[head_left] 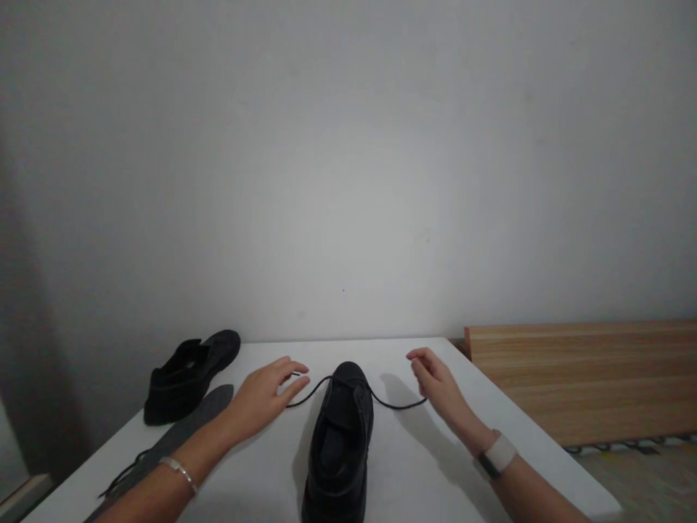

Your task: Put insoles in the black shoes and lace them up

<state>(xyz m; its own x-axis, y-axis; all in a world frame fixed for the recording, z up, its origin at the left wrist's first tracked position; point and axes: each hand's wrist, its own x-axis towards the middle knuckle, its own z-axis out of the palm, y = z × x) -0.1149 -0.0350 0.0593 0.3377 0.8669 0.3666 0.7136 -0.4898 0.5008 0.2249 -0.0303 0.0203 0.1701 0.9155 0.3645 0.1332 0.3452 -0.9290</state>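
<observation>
Black leather shoe (pixel 340 443) laid 6–12 o'clock | thin black lace (pixel 392 403) stretched 9–3 | left hand (pixel 266 399) flattened on it | right hand (pixel 435 388) half-curled, hold unclear

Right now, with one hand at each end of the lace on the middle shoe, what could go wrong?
The lace looks threaded only near the toe of the shoe; an uneven pull by the left hand or right hand might leave one end short or slip it out. Nothing holds the shoe on the table, so a pull could drag or tip it. Neither grip shows clearly; an end may slip free.
</observation>
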